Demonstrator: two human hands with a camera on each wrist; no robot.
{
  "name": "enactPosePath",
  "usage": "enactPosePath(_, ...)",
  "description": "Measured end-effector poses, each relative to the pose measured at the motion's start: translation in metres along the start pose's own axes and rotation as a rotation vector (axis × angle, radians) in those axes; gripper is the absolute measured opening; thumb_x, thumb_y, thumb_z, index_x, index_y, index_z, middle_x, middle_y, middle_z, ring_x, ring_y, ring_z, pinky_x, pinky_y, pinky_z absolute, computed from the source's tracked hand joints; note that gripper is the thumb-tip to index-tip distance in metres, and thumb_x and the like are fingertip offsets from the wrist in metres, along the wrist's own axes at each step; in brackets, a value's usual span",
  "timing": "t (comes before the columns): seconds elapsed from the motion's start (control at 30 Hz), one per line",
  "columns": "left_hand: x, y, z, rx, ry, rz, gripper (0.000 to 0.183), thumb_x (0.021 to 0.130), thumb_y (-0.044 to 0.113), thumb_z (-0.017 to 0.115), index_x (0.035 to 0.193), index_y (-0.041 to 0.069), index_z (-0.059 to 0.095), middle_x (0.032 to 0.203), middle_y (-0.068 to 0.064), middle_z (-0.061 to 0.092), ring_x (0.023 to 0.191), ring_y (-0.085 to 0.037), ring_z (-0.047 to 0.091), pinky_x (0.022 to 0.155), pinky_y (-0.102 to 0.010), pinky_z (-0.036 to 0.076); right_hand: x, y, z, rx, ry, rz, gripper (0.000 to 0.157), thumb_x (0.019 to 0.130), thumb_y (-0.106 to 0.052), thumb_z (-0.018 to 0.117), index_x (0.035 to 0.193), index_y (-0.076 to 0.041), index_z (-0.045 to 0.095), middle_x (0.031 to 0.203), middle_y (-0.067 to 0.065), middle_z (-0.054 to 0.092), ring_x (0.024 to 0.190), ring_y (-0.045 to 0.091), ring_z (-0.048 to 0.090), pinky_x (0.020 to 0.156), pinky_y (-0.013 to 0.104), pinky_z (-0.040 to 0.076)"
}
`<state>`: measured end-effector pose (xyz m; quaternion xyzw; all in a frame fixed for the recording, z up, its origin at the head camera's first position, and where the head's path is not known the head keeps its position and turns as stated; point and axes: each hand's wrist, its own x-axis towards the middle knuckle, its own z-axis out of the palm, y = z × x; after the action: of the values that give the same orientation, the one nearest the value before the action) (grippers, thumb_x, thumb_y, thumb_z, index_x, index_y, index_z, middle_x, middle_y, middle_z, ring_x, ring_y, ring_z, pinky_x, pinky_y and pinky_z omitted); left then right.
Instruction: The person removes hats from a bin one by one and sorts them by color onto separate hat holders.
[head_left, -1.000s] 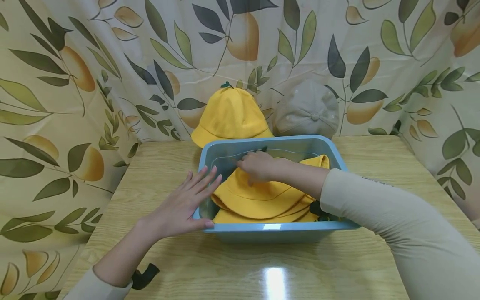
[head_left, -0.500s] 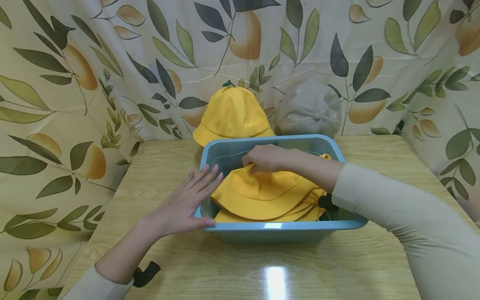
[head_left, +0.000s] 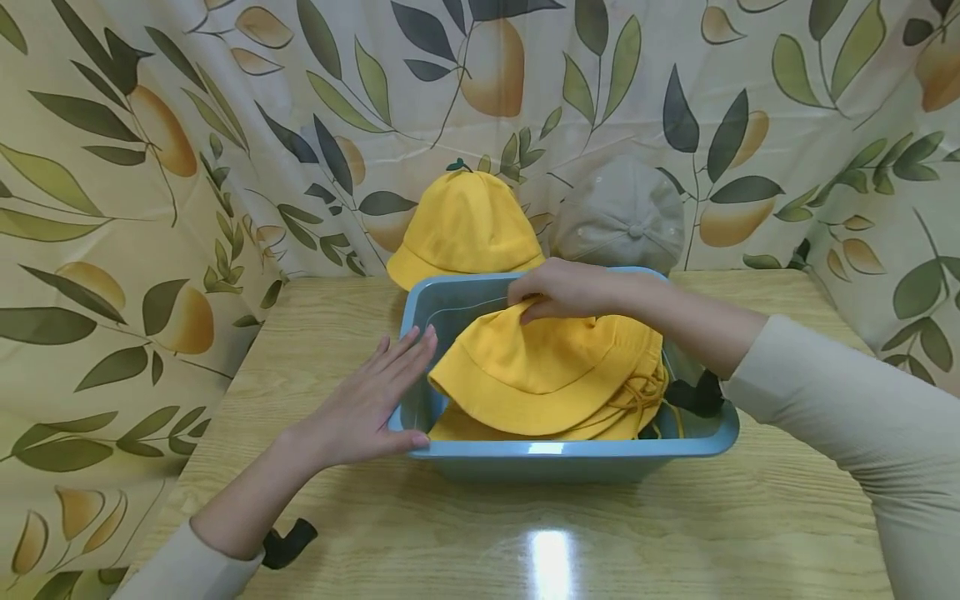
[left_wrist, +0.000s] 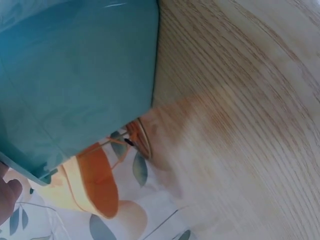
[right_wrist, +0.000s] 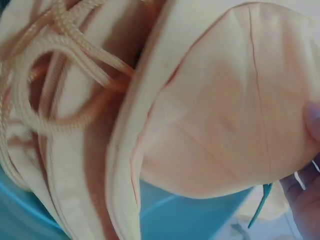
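A blue plastic basin (head_left: 600,450) holds several yellow brimmed hats, stacked. My right hand (head_left: 573,287) pinches the crown of the top yellow hat (head_left: 517,367) between thumb and fingers. That hat tilts, its brim toward me and its crown raised near the basin's far rim. In the right wrist view the hat's crown (right_wrist: 215,115) fills the right side, with a green stem (right_wrist: 260,205) at its top beside my fingers. Yellow cords (head_left: 641,396) hang by its right side. My left hand (head_left: 360,408) lies over the basin's left front corner, fingers straight, thumb on the rim.
Behind the basin stand another yellow hat (head_left: 472,225) with a green stem and a grey-beige cap (head_left: 622,217), both against a leaf-patterned cloth (head_left: 330,75). The basin rests on a wood-grain table (head_left: 360,517). Black wrist gear (head_left: 697,396) hangs below my right wrist.
My right hand has gone from reaching into the basin to gripping the hat's crown, lifting it up and slightly right. More cords show. My left hand has stayed at the rim.
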<state>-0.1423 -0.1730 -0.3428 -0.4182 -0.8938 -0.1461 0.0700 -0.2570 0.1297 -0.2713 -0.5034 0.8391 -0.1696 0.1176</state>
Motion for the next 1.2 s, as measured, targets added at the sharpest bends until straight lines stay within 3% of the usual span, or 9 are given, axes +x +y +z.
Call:
enactPosePath(0.13,0.001,-0.001,-0.001,0.005,-0.007,-0.002,0.101,0.082,0.081,0.012,0.153,0.008,0.007,0.160,-0.005,0.007,0.145,-0.032,0.012,0.113,-0.057,0.013,-0.006,-0.007,-0.012,0.018,0.070,-0.025,0.005,0.088,-0.014,0.067,0.087,-0.014,0.062,0.078,-0.003,0.058,0.066,0.007,0.047,0.062,0.025,0.043)
enactPosePath(0.37,0.001,-0.001,-0.003,0.015,-0.023,-0.007,0.099,0.082,0.081,0.013,0.153,0.013,0.011,0.159,-0.007,0.013,0.146,-0.031,0.010,0.114,-0.055,0.012,-0.017,-0.010,-0.029,0.037,0.208,-0.060,0.006,0.086,-0.007,0.068,0.090,-0.011,0.066,0.085,-0.003,0.066,0.075,0.007,0.059,0.067,0.024,0.050)
enactPosePath(0.53,0.000,-0.001,-0.006,0.008,-0.036,-0.007,0.101,0.083,0.080,0.016,0.153,0.008,0.010,0.158,-0.010,0.016,0.146,-0.029,0.011,0.114,-0.055,0.011,-0.023,-0.012,-0.040,0.074,0.302,-0.088,0.005,0.086,-0.003,0.066,0.090,-0.007,0.066,0.085,0.001,0.066,0.074,0.005,0.056,0.064,0.022,0.047)
enactPosePath(0.73,0.008,-0.004,-0.017,-0.008,-0.049,-0.006,0.102,0.082,0.081,0.023,0.153,0.010,0.006,0.158,-0.010,0.015,0.145,-0.029,0.015,0.113,-0.059,0.011,-0.031,-0.017,-0.053,0.223,0.386,-0.058,0.006,0.088,0.000,0.063,0.094,0.002,0.065,0.087,-0.003,0.065,0.077,0.006,0.057,0.068,0.020,0.047)
enactPosePath(0.9,0.033,-0.007,-0.030,-0.043,0.085,0.068,0.091,0.085,0.073,0.041,0.151,0.014,0.022,0.152,-0.005,0.034,0.141,-0.024,0.028,0.112,-0.061,0.014,-0.033,-0.022,-0.056,0.306,0.446,-0.069,0.008,0.088,0.003,0.062,0.095,0.007,0.064,0.088,-0.001,0.066,0.077,0.009,0.058,0.068,0.019,0.047)
enactPosePath(1.03,0.053,-0.003,-0.039,-0.078,0.257,0.166,0.071,0.087,0.063,0.050,0.133,0.010,0.047,0.126,-0.004,0.059,0.124,-0.023,0.049,0.109,-0.054,0.027,-0.031,-0.023,-0.056,0.325,0.486,-0.048,0.009,0.088,0.002,0.063,0.094,0.008,0.063,0.086,0.001,0.067,0.075,0.010,0.057,0.067,0.020,0.047)
enactPosePath(1.13,0.063,-0.002,-0.041,-0.073,0.366,0.207,0.065,0.088,0.062,0.047,0.117,0.005,0.055,0.106,-0.007,0.064,0.104,-0.024,0.059,0.093,-0.045,0.046,-0.030,-0.023,-0.055,0.381,0.498,-0.004,0.008,0.088,0.002,0.062,0.095,0.006,0.063,0.087,0.000,0.067,0.076,0.011,0.059,0.069,0.020,0.049)
enactPosePath(1.2,0.066,-0.003,-0.041,-0.072,0.410,0.229,0.062,0.090,0.061,0.046,0.110,0.003,0.056,0.096,-0.008,0.066,0.091,-0.023,0.062,0.078,-0.039,0.051,-0.030,-0.023,-0.054,0.440,0.511,0.021,0.007,0.088,0.002,0.062,0.095,0.003,0.065,0.087,-0.001,0.067,0.077,0.011,0.061,0.070,0.021,0.050)
